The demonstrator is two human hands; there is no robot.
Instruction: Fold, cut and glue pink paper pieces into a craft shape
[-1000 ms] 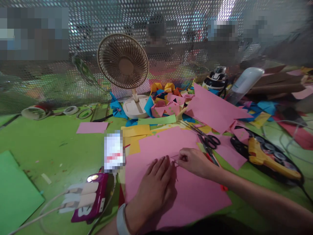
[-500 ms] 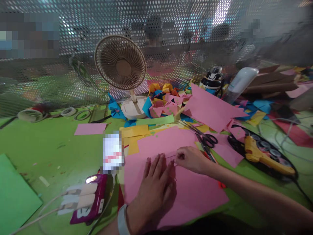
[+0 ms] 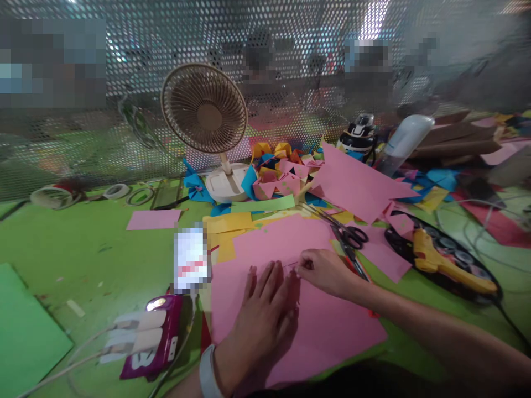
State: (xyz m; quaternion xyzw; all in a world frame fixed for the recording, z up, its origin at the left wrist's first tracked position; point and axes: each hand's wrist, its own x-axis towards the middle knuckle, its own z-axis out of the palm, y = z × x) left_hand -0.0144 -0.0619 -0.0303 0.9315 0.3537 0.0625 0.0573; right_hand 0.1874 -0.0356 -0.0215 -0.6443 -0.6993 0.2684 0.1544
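Several pink paper sheets (image 3: pixel 332 337) lie in front of me on the green table. My left hand (image 3: pixel 263 309) rests flat on the pink paper, fingers stretched out and slightly apart. Just right of its fingertips, my right hand (image 3: pixel 321 270) is closed in a pinch on pink paper. A thin dark line, like an edge or fold, shows between the two hands. What lies under the fingers is partly hidden. Black-handled scissors (image 3: pixel 354 237) lie beyond my right hand, and a dark-bladed tool (image 3: pixel 354 260) lies close behind its wrist.
A yellow glue gun (image 3: pixel 452 262) lies on a black tray at right. Left of the paper are a blurred-out phone (image 3: pixel 191 257) and a purple power block (image 3: pixel 160 337) with cables. A fan (image 3: pixel 207 116), folded paper pieces (image 3: pixel 286 177) and a bottle (image 3: pixel 406 141) stand along the mesh wall.
Both hands keep nearly the same place and pose on the pink paper. The view has shifted very slightly.
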